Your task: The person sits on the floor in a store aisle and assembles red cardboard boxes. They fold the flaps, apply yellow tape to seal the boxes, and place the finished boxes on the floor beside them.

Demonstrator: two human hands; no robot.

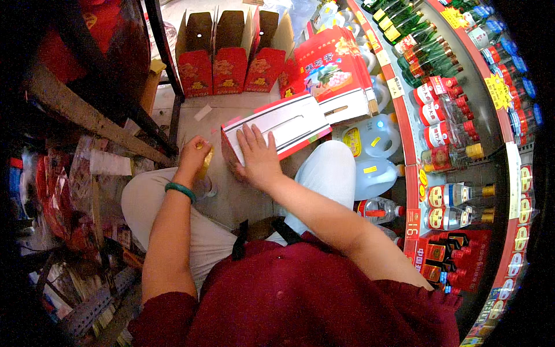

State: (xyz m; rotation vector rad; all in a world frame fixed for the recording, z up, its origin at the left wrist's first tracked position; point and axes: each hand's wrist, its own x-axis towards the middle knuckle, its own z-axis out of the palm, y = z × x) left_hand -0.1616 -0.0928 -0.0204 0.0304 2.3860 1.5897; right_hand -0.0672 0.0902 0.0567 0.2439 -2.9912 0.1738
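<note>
A red and white cardboard box (295,124) lies on its side in front of me, its white face with a slot-shaped handle outline turned up. My right hand (257,153) rests flat on the near left end of that face, fingers spread. Left of the box, my left hand (195,156) is closed, a green bangle round its wrist. Pinched in it is a shiny yellow strip of tape (206,164), which hangs toward the floor apart from the box. The rest of the tape, if any, is hidden behind the hand.
Three open red boxes (229,72) stand in a row beyond. Flattened red cartons (332,69) are stacked at the far right, beside blue jugs (373,136). A shelf of bottles (439,110) lines the right. A dark metal rack (104,110) stands left. A paper scrap (203,112) lies on the floor.
</note>
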